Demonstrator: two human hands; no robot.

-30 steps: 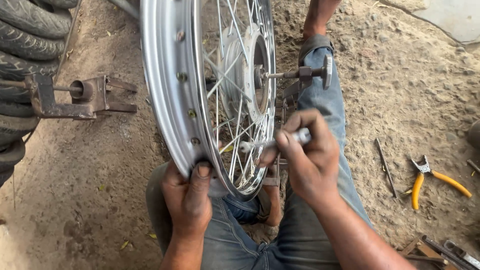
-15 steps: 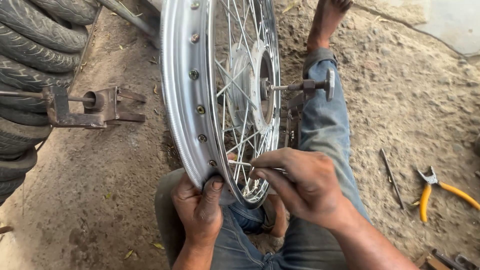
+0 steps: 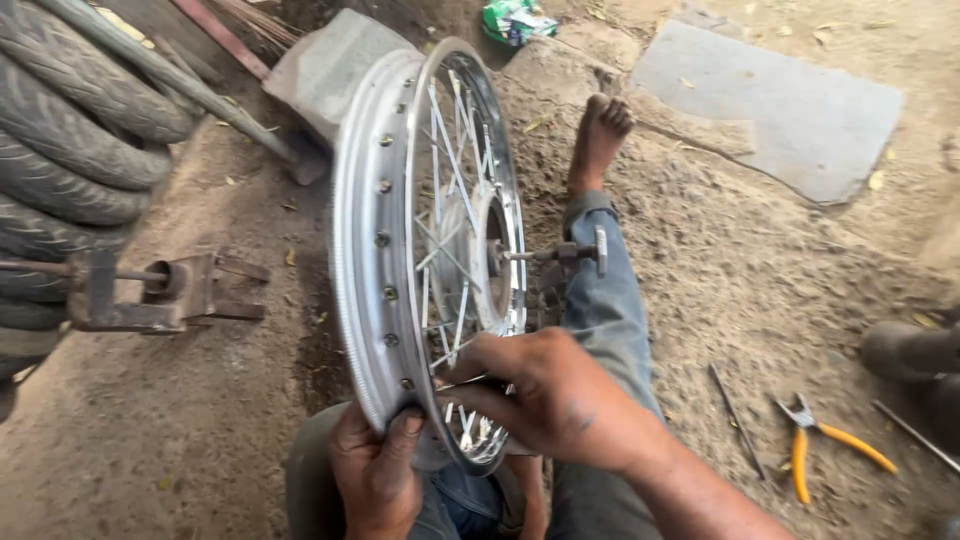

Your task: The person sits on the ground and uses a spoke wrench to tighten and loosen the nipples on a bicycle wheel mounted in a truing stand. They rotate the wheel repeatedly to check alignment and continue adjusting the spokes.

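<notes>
While left hand (image 3: 375, 470) grips rim (image 3: 352, 260), right hand (image 3: 555, 400) seemingly pinches spokes (image 3: 450, 250)

I see a bare dirt floor (image 3: 760, 290). On it lie yellow-handled pliers (image 3: 825, 440) at lower right beside a thin metal rod (image 3: 735, 405), a flat grey slab (image 3: 770, 105) at upper right, and stacked tyres (image 3: 70, 150) at upper left
</notes>
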